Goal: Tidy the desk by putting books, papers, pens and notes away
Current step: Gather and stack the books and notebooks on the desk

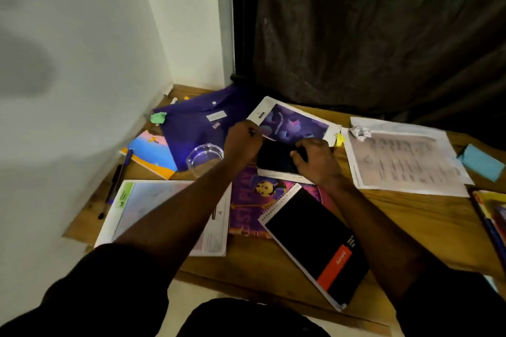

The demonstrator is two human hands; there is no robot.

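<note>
Both hands meet at a black phone (275, 158) lying on a purple printed sheet (294, 123) in the middle of the wooden desk (410, 216). My left hand (242, 141) curls around the phone's far left corner. My right hand (316, 163) covers its right end, fingers on the screen. A black spiral notebook (315, 241) lies near me over a purple children's book (247, 200). A printed sheet (164, 213) rests at lower left. Two pens (117, 180) lie at the left edge.
A purple folder (197, 123), a green crumpled note (158, 117), a blue-orange notebook (153, 153) and a clear glass dish (204, 159) sit at back left. On the right lie a printed page (402, 159), crumpled paper (361, 133), a blue note (482, 161) and colourful books (492, 216). A dark curtain hangs behind.
</note>
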